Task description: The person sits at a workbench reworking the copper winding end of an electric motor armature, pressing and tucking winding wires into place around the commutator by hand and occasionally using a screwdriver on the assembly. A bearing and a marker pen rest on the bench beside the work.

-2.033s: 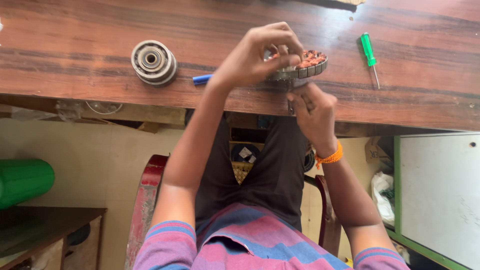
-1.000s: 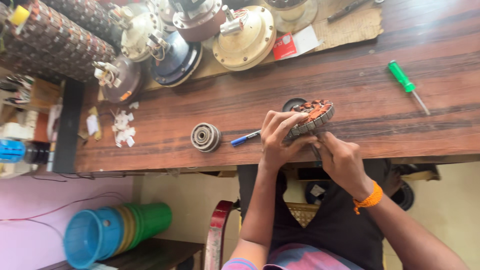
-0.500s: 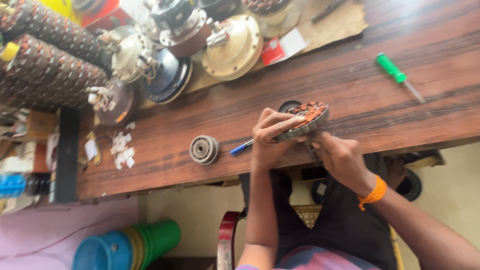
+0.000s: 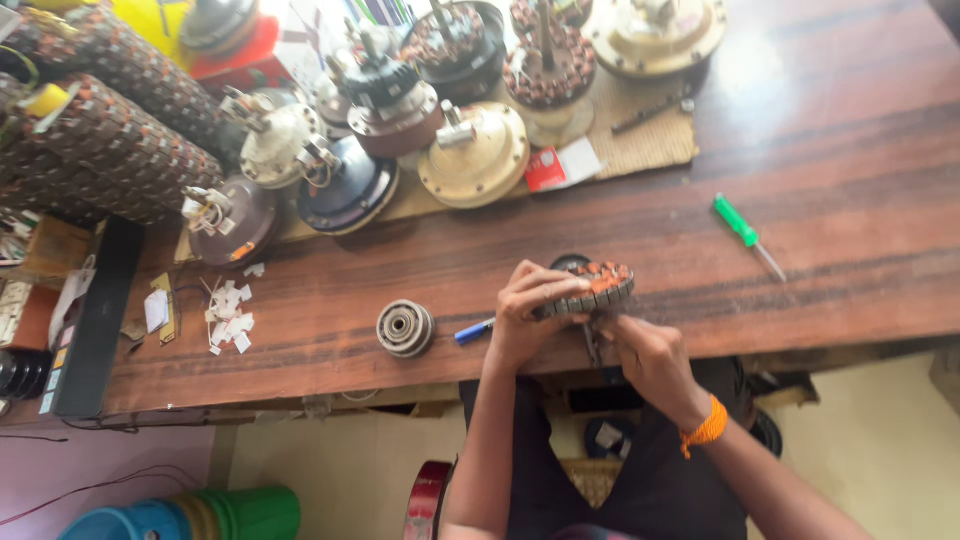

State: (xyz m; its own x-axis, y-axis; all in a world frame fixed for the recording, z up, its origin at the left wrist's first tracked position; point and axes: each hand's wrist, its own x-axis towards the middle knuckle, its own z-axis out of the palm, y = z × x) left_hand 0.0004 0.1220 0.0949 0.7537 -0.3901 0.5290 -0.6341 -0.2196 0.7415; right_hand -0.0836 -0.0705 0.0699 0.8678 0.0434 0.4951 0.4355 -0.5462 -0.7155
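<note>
Together both hands [image 4: 590, 325] hold a wound stator [image 4: 592, 290] over the workbench [image 4: 820, 130].

a repair workshop: opened fan motors [image 4: 470, 155], wound coils [image 4: 95, 150] and a green screwdriver [image 4: 745, 232] crowd the worn wooden surface [image 4: 850, 120].

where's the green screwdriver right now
In the head view the green screwdriver lies alone on the wooden workbench, to the right of the wound stator held in the hands, just below the woven mat.
</note>
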